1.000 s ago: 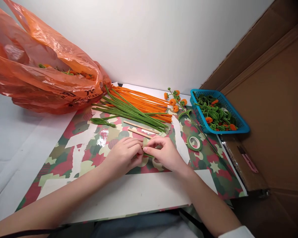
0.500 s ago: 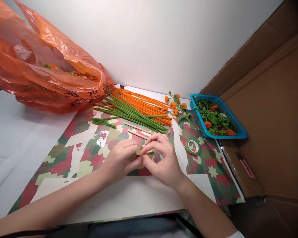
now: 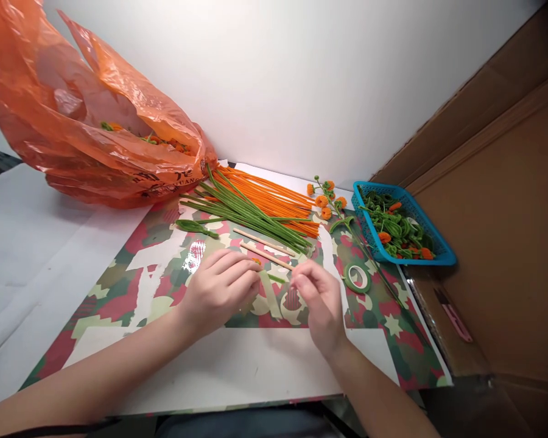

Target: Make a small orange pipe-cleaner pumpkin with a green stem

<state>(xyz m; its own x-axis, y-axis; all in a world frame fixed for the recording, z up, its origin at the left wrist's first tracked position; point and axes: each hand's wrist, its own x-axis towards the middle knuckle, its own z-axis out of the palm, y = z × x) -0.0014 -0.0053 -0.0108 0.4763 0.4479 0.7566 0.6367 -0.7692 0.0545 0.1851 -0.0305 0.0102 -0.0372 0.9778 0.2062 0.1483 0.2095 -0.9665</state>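
My left hand rests on the patterned paper, fingers curled around a small green pipe-cleaner piece with an orange bit at its top. The piece pokes out to the right, with a pale strip of tape by it. My right hand is a short way to the right with its fingertips pinched together; whether they hold anything is unclear. Two wooden sticks lie just beyond the hands. A roll of green tape lies right of my right hand.
Green pipe cleaners and orange pipe cleaners lie in bundles behind. An orange plastic bag fills the back left. A blue basket of green and orange pieces, a finished flower sprig, a pink cutter and cardboard stand at the right.
My hands were joined over the small piece; now my right hand has drawn away to the right while my left hand keeps the piece. The view has shifted slightly.
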